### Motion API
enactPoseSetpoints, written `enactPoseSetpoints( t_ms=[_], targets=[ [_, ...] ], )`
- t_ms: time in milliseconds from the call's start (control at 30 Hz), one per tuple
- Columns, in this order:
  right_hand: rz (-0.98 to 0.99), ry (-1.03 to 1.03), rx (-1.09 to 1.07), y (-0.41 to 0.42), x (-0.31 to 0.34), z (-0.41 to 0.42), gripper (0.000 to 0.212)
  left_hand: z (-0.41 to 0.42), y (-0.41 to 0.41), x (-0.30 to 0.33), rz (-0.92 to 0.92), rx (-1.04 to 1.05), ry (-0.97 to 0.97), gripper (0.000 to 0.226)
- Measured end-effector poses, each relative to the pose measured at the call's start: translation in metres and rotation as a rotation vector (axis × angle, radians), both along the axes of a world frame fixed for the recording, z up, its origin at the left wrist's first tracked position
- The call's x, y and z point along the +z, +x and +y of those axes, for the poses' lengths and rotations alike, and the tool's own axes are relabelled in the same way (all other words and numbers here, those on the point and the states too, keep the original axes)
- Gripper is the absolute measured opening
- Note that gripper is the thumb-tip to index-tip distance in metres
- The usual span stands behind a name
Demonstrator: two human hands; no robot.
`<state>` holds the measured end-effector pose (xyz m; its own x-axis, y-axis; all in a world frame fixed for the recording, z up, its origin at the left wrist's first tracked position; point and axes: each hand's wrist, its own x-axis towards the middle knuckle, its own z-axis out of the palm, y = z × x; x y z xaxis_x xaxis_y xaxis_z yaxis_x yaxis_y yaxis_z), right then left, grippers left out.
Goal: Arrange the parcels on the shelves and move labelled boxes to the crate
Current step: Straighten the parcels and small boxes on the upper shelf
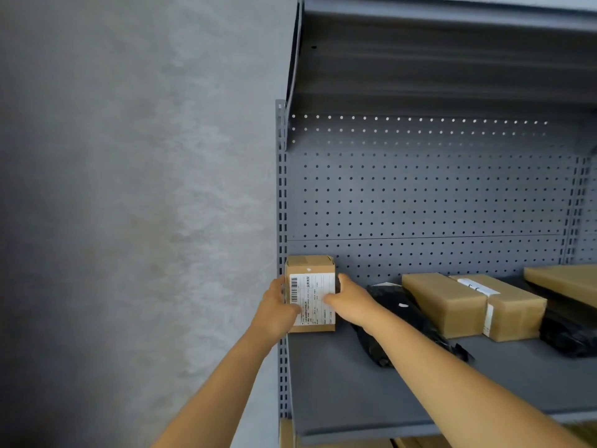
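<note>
Both hands were on the labelled box (310, 294) at the far-left end of the shelf (355, 383). The left hand (278, 310) gripped the box's left side, thumb curled over the lower corner of the white label. The right hand (347, 300) held the right side, thumb lying across the label's edge and fingers wrapped out of sight behind the box. The box stood upright, its left side against the slotted upright (282, 205) and its back close to the pegboard (420, 195); whether it rested on the shelf or was just lifted could not be told.

At about 3 o'clock from the box lay a black bag (397, 310), partly under the right forearm. Beyond it, further toward 3 o'clock, sat two brown boxes (471, 305) side by side, touching, then another black bag (568, 337) and a flat carton (565, 281) at the frame's edge. An upper shelf (420, 59) overhung at 12 o'clock.

The step in hand looked like either seating this box in its corner or taking it off for the crate; being labelled, the latter seemed likely. The crate was not in view, so the next move would call for lifting the box clear of the upright and drawing it back toward 6 o'clock without dragging the bag along.
</note>
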<state>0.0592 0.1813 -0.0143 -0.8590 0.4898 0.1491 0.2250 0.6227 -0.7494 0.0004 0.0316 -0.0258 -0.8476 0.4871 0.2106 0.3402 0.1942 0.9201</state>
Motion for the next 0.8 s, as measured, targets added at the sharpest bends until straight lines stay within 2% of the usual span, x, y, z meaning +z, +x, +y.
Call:
enactPoseSetpoints(
  t_ms=[67, 100, 133, 200, 267, 333, 400, 533, 600, 700, 800],
  targets=[
    [0.037, 0.169, -0.048, 0.010, 0.006, 0.010, 0.048, 0.004, 0.001, -0.001, 0.120, 0.200, -0.015, 0.031],
    [0.032, 0.281, -0.083, 0.017, 0.008, 0.017, 0.052, 0.006, 0.004, -0.001, 0.169, 0.237, -0.031, 0.019],
    [-0.001, 0.380, -0.117, 0.025, 0.009, 0.025, 0.053, 0.011, 0.009, 0.000, 0.187, 0.215, -0.064, 0.016],
    [-0.161, 0.496, -0.164, 0.042, 0.008, 0.039, 0.057, 0.025, 0.020, 0.000, 0.137, 0.051, -0.202, 0.025],
    [-0.366, 0.469, -0.144, 0.058, 0.002, 0.048, 0.075, 0.046, 0.033, -0.004, 0.087, -0.091, -0.368, 0.032],
    [-0.505, 0.423, -0.100, 0.070, -0.004, 0.051, 0.100, 0.066, 0.045, -0.008, 0.013, -0.133, -0.431, 0.038],
    [-0.510, 0.390, -0.087, 0.078, -0.009, 0.052, 0.116, 0.084, 0.053, -0.011, -0.090, -0.142, -0.391, 0.043],
    [-0.475, 0.338, -0.099, 0.088, -0.018, 0.052, 0.126, 0.099, 0.064, -0.008, -0.337, -0.099, -0.270, 0.034],
    [-0.463, 0.345, -0.088, 0.092, -0.023, 0.052, 0.120, 0.100, 0.070, -0.005, -0.437, -0.069, -0.205, 0.032],
    [-0.372, 0.355, -0.082, 0.102, -0.023, 0.051, 0.098, 0.095, 0.077, -0.007, -0.506, -0.086, -0.085, 0.025],
    [-0.272, 0.287, -0.101, 0.113, -0.018, 0.053, 0.086, 0.086, 0.084, -0.008, -0.564, -0.123, 0.091, 0.024]
  ],
)
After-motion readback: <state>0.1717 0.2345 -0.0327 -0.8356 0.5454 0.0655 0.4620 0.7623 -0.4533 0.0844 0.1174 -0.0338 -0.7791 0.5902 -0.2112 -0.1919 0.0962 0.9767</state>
